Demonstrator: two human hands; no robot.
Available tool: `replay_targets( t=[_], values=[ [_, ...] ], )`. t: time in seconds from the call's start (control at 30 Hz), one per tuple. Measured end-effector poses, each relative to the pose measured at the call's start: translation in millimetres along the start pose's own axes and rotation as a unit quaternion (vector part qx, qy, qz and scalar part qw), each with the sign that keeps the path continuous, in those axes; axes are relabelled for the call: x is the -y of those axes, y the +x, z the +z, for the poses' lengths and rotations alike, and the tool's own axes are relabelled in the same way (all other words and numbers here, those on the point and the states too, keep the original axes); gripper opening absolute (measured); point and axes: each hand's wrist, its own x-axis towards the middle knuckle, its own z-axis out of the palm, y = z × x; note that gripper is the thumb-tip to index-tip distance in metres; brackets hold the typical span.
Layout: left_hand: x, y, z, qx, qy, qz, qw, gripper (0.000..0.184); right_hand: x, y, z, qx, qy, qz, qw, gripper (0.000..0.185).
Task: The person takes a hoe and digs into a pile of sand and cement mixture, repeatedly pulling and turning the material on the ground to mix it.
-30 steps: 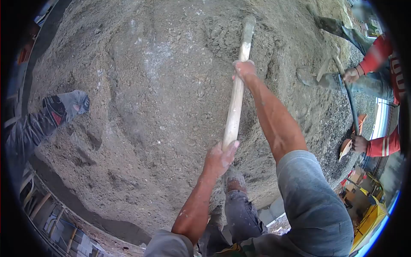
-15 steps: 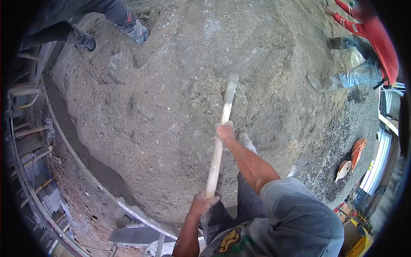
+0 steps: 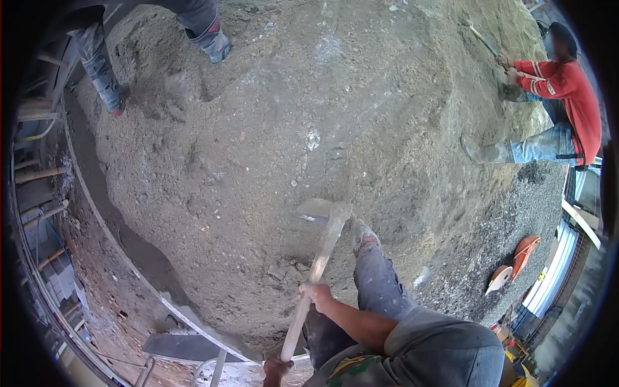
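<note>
My right hand (image 3: 315, 294) is wrapped round the middle of a pale wooden handle (image 3: 317, 271). Lower down, at the frame's bottom edge, my left hand (image 3: 277, 368) grips the handle's end. A broad grey hoe blade (image 3: 315, 209) at the far end lies at the surface of the grey-brown sandy pile (image 3: 245, 174), just beside my boot (image 3: 365, 236). The handle slants from lower left up to the blade.
A co-worker in red (image 3: 574, 97) holds a long tool at the upper right. Another person's boots (image 3: 216, 48) stand at the upper left. Dark gravel (image 3: 477, 258) and an orange tool (image 3: 525, 255) lie at the right. A curved pale edge (image 3: 138, 274) borders the pile.
The hoe and both my hands have moved down and closer to my body, and the blade has come into sight. The co-worker in red now stands more upright. A boot at the left has shifted.
</note>
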Motion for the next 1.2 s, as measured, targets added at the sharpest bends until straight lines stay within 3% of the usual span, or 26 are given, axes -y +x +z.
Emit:
replay_targets(
  t=[0.03, 0.07, 0.1, 0.13, 0.23, 0.27, 0.3, 0.33, 0.4, 0.47, 0.5, 0.57, 0.6, 0.63, 0.7, 0.8, 0.9, 1.03, 1.13, 1.2],
  values=[
    [-50.1, 28.7, -13.5, 0.0, 0.031, 0.026, 0.999, 0.037, 69.3, -1.7, -9.7, 0.011, 0.104, -0.049, 0.993, 0.012],
    [-146.4, 30.5, -53.3, -0.038, 0.086, 0.129, 0.987, 0.035, 133.3, 9.4, -25.1, -0.009, 0.117, -0.132, 0.984, 0.015],
    [-229.3, 35.0, -84.5, 0.026, -0.003, 0.123, 0.992, 0.034, 197.5, 23.4, -39.6, -0.03, 0.166, -0.24, 0.956, 0.02],
    [-278.1, 66.2, -87.6, -0.061, 0.126, 0.27, 0.953, 0.034, 270.4, 27.8, -60.5, -0.015, 0.173, -0.27, 0.947, 0.023],
    [-456.5, 115.8, -124.5, -0.077, -0.027, 0.439, 0.895, 0.044, 475.9, -1.6, -102.2, -0.089, 0.048, -0.4, 0.911, 0.021],
    [-564.0, 118.7, -173.9, 0.067, -0.072, 0.4, 0.911, 0.049, 544.2, 9.5, -118.8, -0.097, 0.026, -0.437, 0.894, 0.023],
    [-603.1, 140.7, -180.0, -0.038, -0.033, 0.454, 0.89, 0.051, 606.8, 19.9, -135.9, -0.098, 0.027, -0.469, 0.877, 0.026],
    [-634.3, 150.8, -193.1, -0.062, -0.051, 0.472, 0.878, 0.052, 668.3, 41.3, -155.0, -0.1, 0.039, -0.491, 0.864, 0.028],
    [-658.3, 154.9, -210.1, -0.107, -0.045, 0.474, 0.873, 0.056, 725.8, 91.5, -168.9, -0.103, 0.034, -0.486, 0.867, 0.033],
    [-650.2, 153.8, -216.4, -0.112, -0.046, 0.449, 0.885, 0.059, 674.8, 121.7, -127.2, -0.11, -0.023, -0.388, 0.915, 0.032],
    [-629.6, 147.4, -213.7, -0.069, -0.066, 0.383, 0.919, 0.061, 646.7, 125.6, -98.5, -0.111, -0.053, -0.347, 0.93, 0.032],
    [-558.1, 111.0, -191.7, -0.036, -0.117, 0.28, 0.952, 0.064, 585.9, 123.1, -54.3, -0.121, -0.108, -0.27, 0.949, 0.031],
    [-514.9, 101.0, -178.5, -0.039, -0.153, 0.236, 0.959, 0.065, 532.4, 155.9, -42.3, -0.065, -0.129, -0.268, 0.952, 0.025],
    [-474.7, 98.4, -171.9, -0.004, -0.178, 0.192, 0.965, 0.065, 492.5, 160.5, -20.4, -0.074, -0.079, -0.243, 0.964, 0.015],
    [-419.0, 69.1, -159.9, -0.049, -0.165, 0.216, 0.961, 0.064, 448.8, 126.8, 12.3, -0.055, -0.088, -0.217, 0.97, 0.01],
    [-344.3, 28.9, -151.5, -0.002, -0.226, 0.104, 0.969, 0.061, 349.6, 107.0, 30.1, -0.054, -0.117, -0.169, 0.977, 0.012],
    [-245.4, 7.5, -141.0, -0.036, -0.158, 0.135, 0.978, 0.061, 250.4, 97.8, 62.0, -0.044, -0.12, -0.141, 0.982, 0.014],
    [-110.6, -19.6, -97.6, -0.034, -0.087, 0.102, 0.99, 0.065, 101.4, 74.2, 71.7, -0.019, -0.108, -0.104, 0.989, 0.013],
    [9.2, -38.5, -28.4, -0.071, -0.107, 0.054, 0.99, 0.053, -24.3, 33.5, 85.3, -0.032, -0.063, -0.027, 0.997, 0.008],
    [71.3, -77.9, -4.6, -0.08, -0.153, -0.038, 0.984, 0.037, -109.7, 10.8, 88.2, 0.011, -0.052, 0.027, 0.998, 0.013]
  ],
)
